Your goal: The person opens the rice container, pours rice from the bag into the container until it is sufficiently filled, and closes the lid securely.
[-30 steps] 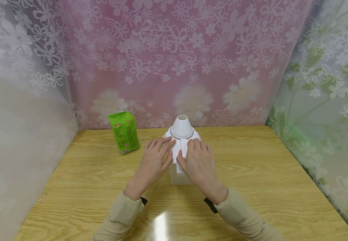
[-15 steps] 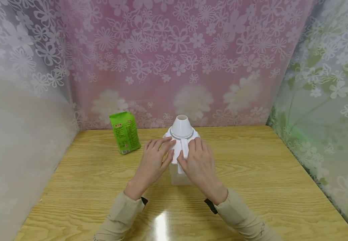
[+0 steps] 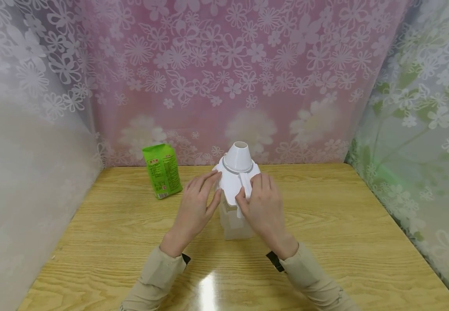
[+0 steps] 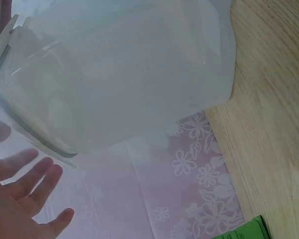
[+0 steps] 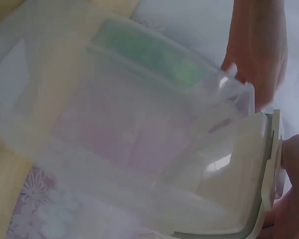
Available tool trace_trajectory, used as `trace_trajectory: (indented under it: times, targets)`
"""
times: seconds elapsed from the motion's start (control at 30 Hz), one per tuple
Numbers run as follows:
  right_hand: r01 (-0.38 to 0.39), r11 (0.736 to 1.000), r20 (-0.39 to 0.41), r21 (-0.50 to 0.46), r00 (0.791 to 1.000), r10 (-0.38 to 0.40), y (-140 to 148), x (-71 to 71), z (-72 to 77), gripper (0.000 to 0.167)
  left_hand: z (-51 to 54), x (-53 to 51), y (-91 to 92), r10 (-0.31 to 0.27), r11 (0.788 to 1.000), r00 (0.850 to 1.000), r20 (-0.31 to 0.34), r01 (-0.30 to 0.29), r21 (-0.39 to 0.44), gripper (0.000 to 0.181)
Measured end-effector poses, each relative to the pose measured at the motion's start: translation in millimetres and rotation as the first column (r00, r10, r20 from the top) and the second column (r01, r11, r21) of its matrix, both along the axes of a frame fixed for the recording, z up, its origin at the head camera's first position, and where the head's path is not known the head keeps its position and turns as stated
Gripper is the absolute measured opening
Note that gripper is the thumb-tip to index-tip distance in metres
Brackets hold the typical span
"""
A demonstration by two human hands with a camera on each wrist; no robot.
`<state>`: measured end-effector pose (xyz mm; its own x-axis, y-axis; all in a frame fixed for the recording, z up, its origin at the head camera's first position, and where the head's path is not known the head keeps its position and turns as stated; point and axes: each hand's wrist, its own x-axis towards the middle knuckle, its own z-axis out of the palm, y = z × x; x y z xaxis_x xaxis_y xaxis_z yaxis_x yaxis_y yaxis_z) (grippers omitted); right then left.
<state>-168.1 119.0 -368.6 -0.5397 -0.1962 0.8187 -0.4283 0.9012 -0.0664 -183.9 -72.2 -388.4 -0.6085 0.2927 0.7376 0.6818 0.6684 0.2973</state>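
Observation:
A white lid (image 3: 229,186) with a cone-shaped spout (image 3: 238,158) sits askew on a translucent container (image 3: 237,232) (image 4: 139,74). My right hand (image 3: 264,207) (image 5: 296,174) pinches the lid by its raised strip (image 3: 245,183). In the right wrist view the lid (image 5: 265,184) stands partly apart from the container's rim (image 5: 252,97). Straight fingers of my left hand (image 3: 194,211) (image 4: 30,196) are spread beside the lid's left edge; whether they touch it I cannot tell.
Behind and left of the container, a green printed packet (image 3: 163,170) (image 4: 246,230) stands upright on the wooden table (image 3: 107,233). Flowered curtains (image 3: 224,86) hang behind the table and on both sides.
The lid has turned and tilted, its spout shifting up and to the right, as my right hand moved slightly right. More of the container's upper part shows. The left hand stays nearly in place.

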Motion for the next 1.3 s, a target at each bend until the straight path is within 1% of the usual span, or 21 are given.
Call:
trace_trajectory:
  times: [0.13,0.23,0.43,0.57,0.7,0.8,0.87,1.07,1.3]
  targets:
    - [0.015,0.999,0.005,-0.036,1.0,-0.015,10,-1.4,6.0,0.025,-0.7,-0.1,0.6,0.037,0.999,0.999,0.031,-0.036,-0.013,0.044]
    - [0.037,0.997,0.002,-0.068,0.999,-0.037,20,-2.6,8.4,0.025,-2.1,0.3,1.2,0.059,0.997,0.995,0.078,-0.055,-0.05,0.047]
    - [0.094,0.99,-0.037,-0.105,0.994,-0.099,45,-6.0,8.2,0.028,-3.0,3.2,2.1,0.074,0.992,0.983,0.171,-0.054,-0.118,0.051]
    - [0.117,0.986,-0.038,-0.114,0.992,-0.122,62,-5.5,6.3,0.03,-2.2,6.1,2.6,0.089,0.987,0.971,0.222,-0.056,-0.151,0.054]
    - [0.135,0.986,-0.03,-0.102,0.99,-0.139,81,-3.5,1.6,0.032,-2.3,7.9,2.8,0.1,0.982,0.97,0.221,-0.061,-0.177,0.058]
    - [0.146,0.986,-0.033,-0.077,0.988,-0.149,93,-3.8,-3.5,0.032,-2.5,8.5,2.6,0.104,0.979,0.972,0.213,-0.062,-0.194,0.06]
    - [0.155,0.986,-0.027,-0.057,0.987,-0.156,101,-4.5,-7.5,0.032,-2.5,8.8,2.3,0.105,0.978,0.97,0.22,-0.061,-0.199,0.059]
    - [0.174,0.985,0.027,-0.014,0.984,-0.174,122,-6.6,-23.5,0.033,-2.0,8.7,1.8,0.106,0.978,0.965,0.239,-0.058,-0.203,0.059]
    - [0.178,0.983,0.029,0.036,0.983,-0.179,139,-10.8,-41.8,0.03,-0.7,8.4,1.3,0.097,0.977,0.961,0.258,-0.043,-0.209,0.058]
